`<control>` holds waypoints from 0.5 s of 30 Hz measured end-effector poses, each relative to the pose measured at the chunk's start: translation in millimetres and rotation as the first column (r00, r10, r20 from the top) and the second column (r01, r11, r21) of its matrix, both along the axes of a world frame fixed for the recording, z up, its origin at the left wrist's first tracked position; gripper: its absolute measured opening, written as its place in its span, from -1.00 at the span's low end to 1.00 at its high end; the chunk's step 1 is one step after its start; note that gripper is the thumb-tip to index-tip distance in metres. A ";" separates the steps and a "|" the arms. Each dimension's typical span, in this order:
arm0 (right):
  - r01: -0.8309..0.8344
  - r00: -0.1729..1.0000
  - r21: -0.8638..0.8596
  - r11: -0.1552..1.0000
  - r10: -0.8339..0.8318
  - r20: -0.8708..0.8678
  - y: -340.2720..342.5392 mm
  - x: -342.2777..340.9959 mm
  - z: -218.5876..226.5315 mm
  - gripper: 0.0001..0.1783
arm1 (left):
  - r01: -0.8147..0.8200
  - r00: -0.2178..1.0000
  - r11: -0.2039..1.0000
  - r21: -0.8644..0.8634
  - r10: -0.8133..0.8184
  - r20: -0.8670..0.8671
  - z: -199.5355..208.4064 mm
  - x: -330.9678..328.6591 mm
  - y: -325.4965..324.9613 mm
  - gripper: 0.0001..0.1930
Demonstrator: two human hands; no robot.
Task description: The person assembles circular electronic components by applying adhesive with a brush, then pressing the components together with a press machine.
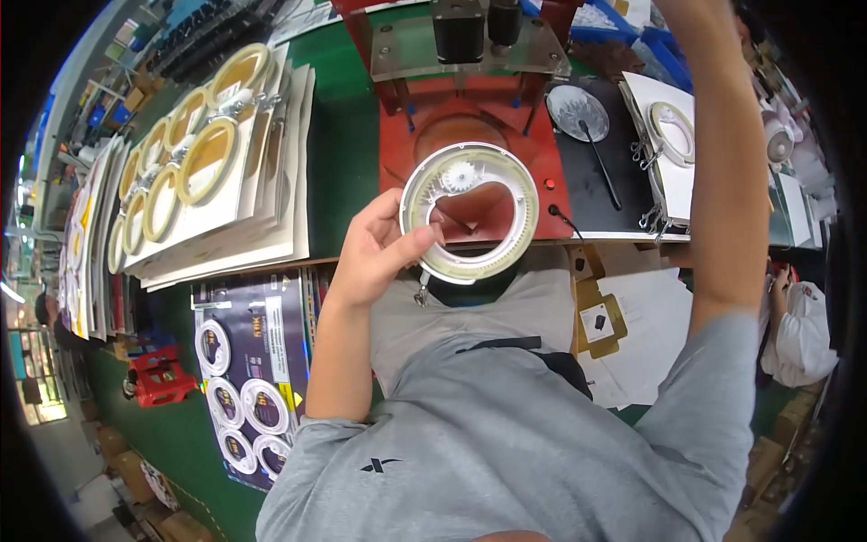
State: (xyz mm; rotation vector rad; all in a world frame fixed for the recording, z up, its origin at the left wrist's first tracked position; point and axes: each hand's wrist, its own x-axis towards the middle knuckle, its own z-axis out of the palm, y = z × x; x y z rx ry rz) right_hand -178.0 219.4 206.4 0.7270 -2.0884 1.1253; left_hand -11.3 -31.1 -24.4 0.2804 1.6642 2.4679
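Observation:
My left hand (372,246) is closed on a white ring-shaped plastic housing (526,191), gripping its left rim with the thumb over the inner edge. A toothed track runs around the ring, and a small white gear (461,177) sits in it at the upper left. A small metal piece (422,291) hangs from its lower left edge. The ring is held up in front of a red press stand (452,117). At the upper right my right arm stretches far forward; only the base of my right hand (694,7) shows at the top edge, its fingers out of frame.
Stacked white boards (271,226) carrying yellowish rings stand at the left. On the right are a clear dish (578,110) with a black-handled tool (603,172) and a clipped board (666,194). White rings lie on a dark printed sheet (257,316) lower left. A red stool (164,376) stands beyond.

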 end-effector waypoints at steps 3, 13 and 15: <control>-0.008 0.989 0.156 0.988 -0.015 0.145 62.9 28.9 -72.5 -0.64 | 0.021 0.999 0.991 0.133 -0.015 -0.042 -13.3 3.2 9.4 -0.65; -0.005 0.402 -0.700 0.714 0.643 0.652 88.8 173.1 -234.4 -0.65 | 0.080 0.996 0.997 0.006 -0.080 0.041 -29.3 -1.0 93.3 -0.53; 0.118 0.430 -0.714 0.690 0.613 0.663 110.2 170.3 -232.9 -0.67 | 0.166 0.986 0.986 -0.026 -0.165 0.023 -35.5 1.3 106.4 -0.51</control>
